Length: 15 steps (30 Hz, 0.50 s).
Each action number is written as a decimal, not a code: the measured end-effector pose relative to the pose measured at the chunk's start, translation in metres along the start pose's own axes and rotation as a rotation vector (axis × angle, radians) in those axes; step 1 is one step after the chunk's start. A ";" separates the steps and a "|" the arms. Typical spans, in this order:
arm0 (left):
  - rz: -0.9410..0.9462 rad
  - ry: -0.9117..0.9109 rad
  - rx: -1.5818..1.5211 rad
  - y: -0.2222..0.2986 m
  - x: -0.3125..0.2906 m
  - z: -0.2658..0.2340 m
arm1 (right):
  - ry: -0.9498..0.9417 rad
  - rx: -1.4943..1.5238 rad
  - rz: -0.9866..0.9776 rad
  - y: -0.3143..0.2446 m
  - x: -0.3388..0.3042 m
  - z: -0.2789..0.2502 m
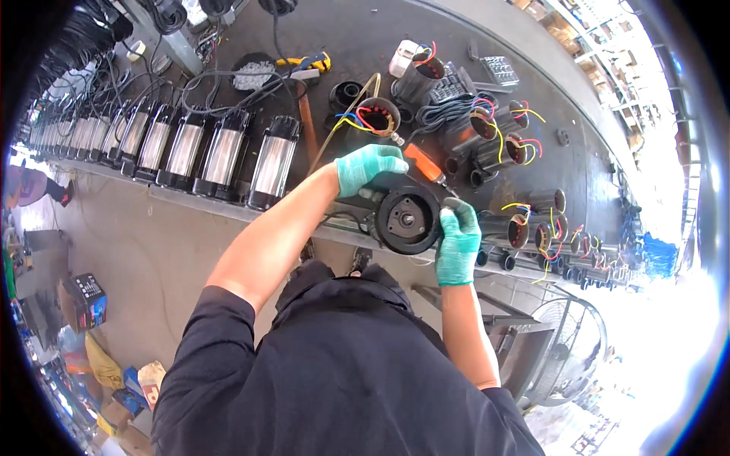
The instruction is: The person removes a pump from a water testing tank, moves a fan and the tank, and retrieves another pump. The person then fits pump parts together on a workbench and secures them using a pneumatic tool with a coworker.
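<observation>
- Head view shows my left hand (367, 167) closed over the top rim of the black round motor end cap (408, 220), at the near edge of the worktop (547, 91).
- My right hand (458, 242) is clamped on the right side of the cap.
- Risk, I judge: the cap hangs partly over the near edge, so a loose grip could let it fall to the floor.
- Risk: the orange-handled screwdriver (423, 163) lies just behind the cap; my left hand could knock it.
- Count: one cap, one screwdriver, two gloved hands.
- Finished silver pump bodies (220, 156) in a row at the left: about nine clear, more blurred.
- Wired stators (380, 118) at the right: about ten; farther ones too small.
</observation>
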<state>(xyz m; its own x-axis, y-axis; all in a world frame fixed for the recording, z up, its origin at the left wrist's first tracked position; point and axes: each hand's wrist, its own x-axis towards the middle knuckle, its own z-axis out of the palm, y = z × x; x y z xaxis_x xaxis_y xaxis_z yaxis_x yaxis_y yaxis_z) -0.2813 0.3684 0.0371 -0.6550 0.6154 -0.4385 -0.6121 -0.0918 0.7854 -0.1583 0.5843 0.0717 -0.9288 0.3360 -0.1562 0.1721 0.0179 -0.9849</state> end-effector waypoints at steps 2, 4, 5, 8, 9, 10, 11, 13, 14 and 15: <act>-0.009 -0.056 0.301 0.032 -0.004 0.012 | -0.050 -0.242 -0.114 0.000 0.000 -0.002; -0.016 -0.121 0.476 0.037 0.009 0.017 | -0.110 -0.234 -0.046 0.000 -0.006 -0.004; -0.041 -0.132 0.480 0.039 0.012 0.018 | -0.124 -0.212 -0.017 -0.001 -0.011 -0.004; 0.024 -0.184 0.490 0.026 0.033 0.009 | -0.139 -0.191 -0.016 -0.009 -0.023 -0.003; 0.005 -0.164 0.497 0.029 0.030 0.012 | -0.115 -0.255 -0.066 -0.010 -0.023 -0.003; -0.007 -0.134 0.503 0.038 0.021 0.015 | -0.100 -0.318 -0.123 -0.012 -0.020 0.000; -0.043 -0.094 0.528 0.046 0.010 0.020 | -0.103 -0.313 -0.033 -0.017 -0.020 0.002; 0.219 -0.046 0.608 0.026 0.013 0.009 | -0.134 -0.326 -0.071 -0.025 -0.020 0.003; 0.314 -0.007 0.659 0.020 0.011 0.009 | -0.148 -0.348 -0.105 -0.026 -0.016 0.003; 0.412 0.019 0.626 0.000 0.022 0.000 | -0.166 -0.391 -0.159 -0.026 -0.012 0.002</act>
<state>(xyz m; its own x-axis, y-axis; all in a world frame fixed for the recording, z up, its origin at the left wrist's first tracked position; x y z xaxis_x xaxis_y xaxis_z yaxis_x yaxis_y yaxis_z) -0.2956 0.3820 0.0271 -0.7874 0.6137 -0.0579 0.0475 0.1540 0.9869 -0.1520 0.5778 0.0987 -0.9883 0.1451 -0.0467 0.1045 0.4223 -0.9004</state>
